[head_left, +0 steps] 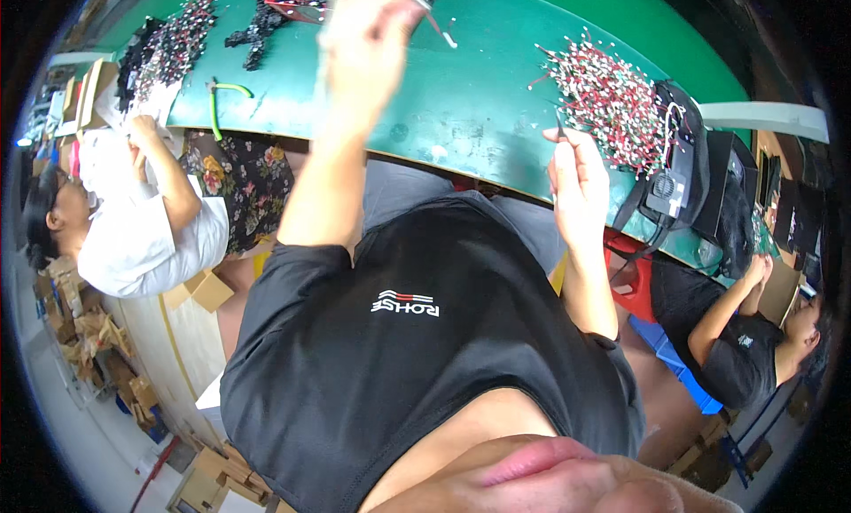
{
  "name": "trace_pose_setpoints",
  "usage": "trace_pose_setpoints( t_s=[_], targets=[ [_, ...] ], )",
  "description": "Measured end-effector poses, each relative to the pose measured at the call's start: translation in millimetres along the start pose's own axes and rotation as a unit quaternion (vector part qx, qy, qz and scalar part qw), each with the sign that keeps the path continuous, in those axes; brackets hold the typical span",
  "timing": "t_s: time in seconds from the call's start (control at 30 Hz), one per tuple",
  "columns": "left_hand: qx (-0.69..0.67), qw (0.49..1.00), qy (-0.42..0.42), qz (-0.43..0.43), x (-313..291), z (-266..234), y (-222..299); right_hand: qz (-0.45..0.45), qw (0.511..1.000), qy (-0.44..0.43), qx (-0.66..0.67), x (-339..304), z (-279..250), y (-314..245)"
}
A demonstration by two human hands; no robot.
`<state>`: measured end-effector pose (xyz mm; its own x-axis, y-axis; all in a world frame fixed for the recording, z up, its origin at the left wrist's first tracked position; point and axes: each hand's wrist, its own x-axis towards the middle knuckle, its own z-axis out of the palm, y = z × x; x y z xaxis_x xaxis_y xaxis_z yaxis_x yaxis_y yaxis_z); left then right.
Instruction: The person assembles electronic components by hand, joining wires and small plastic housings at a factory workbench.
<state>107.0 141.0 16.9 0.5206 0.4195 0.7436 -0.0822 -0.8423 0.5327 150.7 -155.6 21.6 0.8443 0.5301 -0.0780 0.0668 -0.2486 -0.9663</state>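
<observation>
My left hand (pixel 368 48) is raised over the far part of the green bench (pixel 479 88), slightly blurred, with its fingers closed. A short wire (pixel 438 27) with a small white end sticks out from its fingertips to the right. Something dark also shows at those fingertips, too cut off to make out. My right hand (pixel 579 181) is by the bench's near edge, its fingers pinched on a thin dark pointed tool (pixel 560 125). Just beyond it lies a large heap of short red, black and white wires with connectors (pixel 612 101).
A red tray (pixel 285 8) and black bundled parts (pixel 257 30) lie at the back left, near green-handled pliers (pixel 215 105). Another wire heap (pixel 182 39) is farther left. A black device with a round vent (pixel 665 190) stands right. Co-workers sit at left (pixel 151 238) and right (pixel 745 358).
</observation>
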Motion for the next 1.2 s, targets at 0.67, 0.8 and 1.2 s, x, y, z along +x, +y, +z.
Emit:
trace_pose_setpoints(
  t_s=[0.67, 0.8, 1.2],
  targets=[
    [-0.584, 0.626, -0.090, -0.509, -71, -13, 41, -0.190, 0.815, 0.071, -0.543, 132, 3, 32],
    [-0.647, 0.561, -0.080, -0.511, -98, -8, 43, -0.229, 0.816, 0.067, -0.527, 139, 0, 33],
    [-0.624, 0.581, -0.236, -0.466, -73, 17, 68, -0.095, 0.994, 0.011, 0.044, 59, -4, -22]
  ],
)
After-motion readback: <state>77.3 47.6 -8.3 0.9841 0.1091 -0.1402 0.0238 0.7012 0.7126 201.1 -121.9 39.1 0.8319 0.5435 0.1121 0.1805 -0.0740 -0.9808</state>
